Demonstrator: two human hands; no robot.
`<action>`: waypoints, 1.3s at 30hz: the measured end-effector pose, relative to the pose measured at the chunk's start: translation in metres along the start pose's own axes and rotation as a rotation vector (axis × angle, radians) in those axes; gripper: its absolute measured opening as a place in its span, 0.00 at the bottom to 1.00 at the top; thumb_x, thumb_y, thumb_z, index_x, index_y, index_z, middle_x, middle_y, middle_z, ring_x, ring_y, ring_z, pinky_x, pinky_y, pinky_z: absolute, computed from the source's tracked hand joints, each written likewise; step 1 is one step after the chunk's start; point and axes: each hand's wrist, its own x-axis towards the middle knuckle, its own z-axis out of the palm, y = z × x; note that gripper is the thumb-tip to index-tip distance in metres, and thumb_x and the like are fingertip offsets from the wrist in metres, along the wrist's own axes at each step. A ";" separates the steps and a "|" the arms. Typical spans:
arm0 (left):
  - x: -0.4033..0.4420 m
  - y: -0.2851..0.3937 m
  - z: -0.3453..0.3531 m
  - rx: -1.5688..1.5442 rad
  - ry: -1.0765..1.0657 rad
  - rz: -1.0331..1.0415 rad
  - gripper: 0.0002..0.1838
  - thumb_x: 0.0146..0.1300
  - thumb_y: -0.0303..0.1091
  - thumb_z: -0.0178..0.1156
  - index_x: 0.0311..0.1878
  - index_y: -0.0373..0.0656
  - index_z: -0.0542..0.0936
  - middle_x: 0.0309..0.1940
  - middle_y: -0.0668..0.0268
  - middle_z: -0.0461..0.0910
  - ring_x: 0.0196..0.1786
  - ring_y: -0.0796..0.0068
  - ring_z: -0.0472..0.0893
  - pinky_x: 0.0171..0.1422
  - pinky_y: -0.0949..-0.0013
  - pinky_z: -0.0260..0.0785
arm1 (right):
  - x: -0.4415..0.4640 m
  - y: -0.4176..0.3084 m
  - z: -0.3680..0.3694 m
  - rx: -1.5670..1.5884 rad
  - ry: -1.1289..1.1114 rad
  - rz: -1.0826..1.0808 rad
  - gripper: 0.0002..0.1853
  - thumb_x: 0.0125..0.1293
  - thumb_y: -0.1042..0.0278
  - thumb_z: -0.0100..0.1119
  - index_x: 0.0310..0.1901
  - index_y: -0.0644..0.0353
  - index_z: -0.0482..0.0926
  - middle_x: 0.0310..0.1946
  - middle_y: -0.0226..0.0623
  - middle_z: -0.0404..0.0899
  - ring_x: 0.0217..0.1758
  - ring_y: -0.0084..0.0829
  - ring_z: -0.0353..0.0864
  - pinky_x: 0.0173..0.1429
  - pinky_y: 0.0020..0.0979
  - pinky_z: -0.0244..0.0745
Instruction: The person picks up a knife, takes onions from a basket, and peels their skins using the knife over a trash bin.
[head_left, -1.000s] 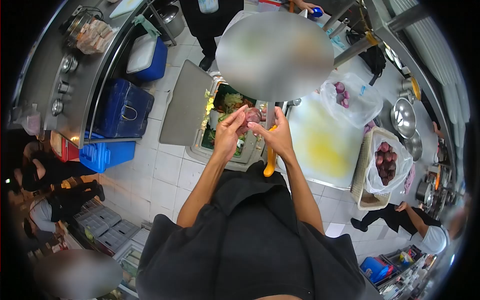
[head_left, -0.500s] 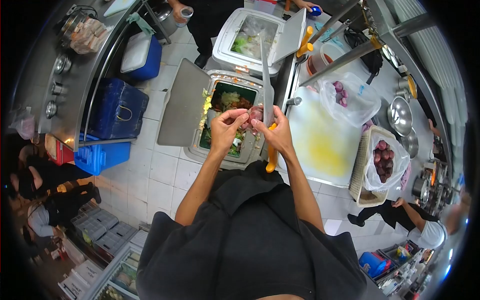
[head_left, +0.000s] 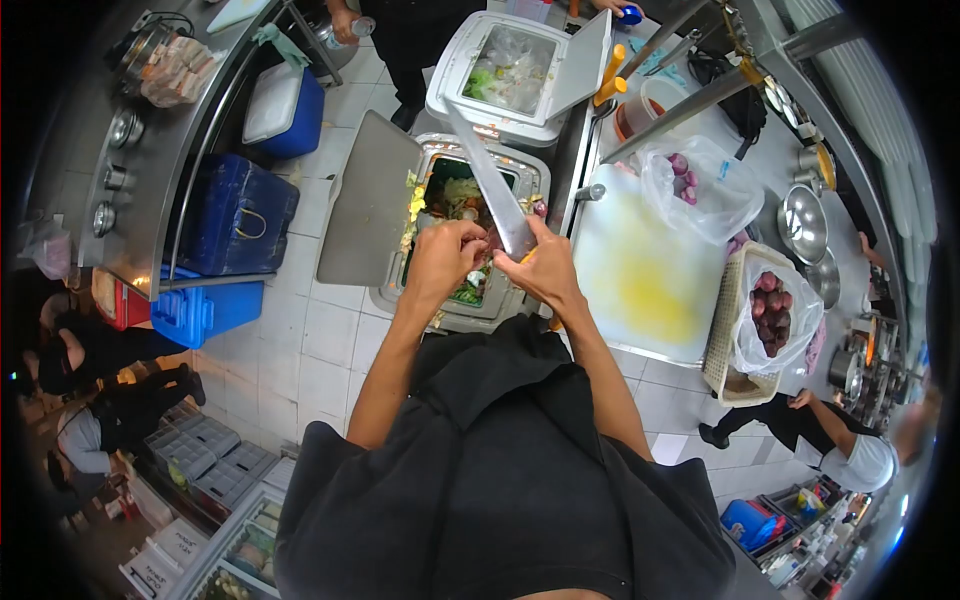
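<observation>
Over an open waste bin [head_left: 537,172], my right hand [head_left: 548,270] is closed on a large knife [head_left: 482,172] with a yellow handle. The blade points up and left across the bin's opening. My left hand [head_left: 446,258] is closed beside the blade, fingertips pinched together. Something reddish shows between those fingertips and the blade, but I cannot tell what it is. Food scraps [head_left: 459,190] and peelings lie in the bin, and yellow bits stick to its left rim. A small purple piece shows just past my right hand, by the bin's right rim.
A white cutting board [head_left: 640,290] with a yellow stain lies on the right. Red onions fill a bag [head_left: 768,315] in a basket [head_left: 726,340]; another onion bag [head_left: 700,190] stands behind. A second bin [head_left: 450,80] and a person's legs [head_left: 405,50] are ahead. Coolers [head_left: 225,215] stand left.
The knife blade has swung from nearly upright to leaning left. My hands have drawn a little apart and turned; the red onion seen between them is mostly hidden or gone from view.
</observation>
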 end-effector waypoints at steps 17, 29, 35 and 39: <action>-0.001 -0.037 0.030 -0.953 -0.132 -0.430 0.22 0.76 0.48 0.44 0.53 0.40 0.79 0.37 0.63 0.82 0.32 0.73 0.80 0.41 0.69 0.74 | -0.001 -0.029 -0.004 0.002 0.050 0.007 0.32 0.50 0.46 0.76 0.46 0.67 0.79 0.31 0.49 0.85 0.34 0.45 0.87 0.39 0.38 0.79; -0.001 -0.005 0.064 -1.404 0.348 -0.516 0.22 0.75 0.54 0.45 0.46 0.43 0.78 0.35 0.68 0.80 0.36 0.78 0.78 0.42 0.74 0.72 | -0.010 -0.038 0.000 -0.301 0.057 0.177 0.45 0.48 0.23 0.67 0.38 0.70 0.73 0.24 0.57 0.82 0.30 0.54 0.85 0.36 0.46 0.79; 0.000 -0.009 0.074 -1.271 0.357 -0.323 0.15 0.75 0.41 0.48 0.51 0.40 0.76 0.41 0.67 0.77 0.41 0.78 0.77 0.47 0.75 0.72 | -0.014 -0.043 -0.005 -0.337 0.070 0.168 0.46 0.50 0.22 0.64 0.36 0.71 0.73 0.24 0.58 0.82 0.28 0.54 0.85 0.33 0.45 0.79; 0.001 -0.003 0.078 -1.110 0.428 -0.227 0.13 0.72 0.32 0.47 0.52 0.36 0.74 0.42 0.64 0.74 0.41 0.76 0.75 0.47 0.74 0.71 | -0.016 -0.044 -0.006 -0.369 0.105 0.142 0.45 0.52 0.22 0.63 0.36 0.71 0.73 0.22 0.57 0.81 0.27 0.53 0.85 0.31 0.46 0.78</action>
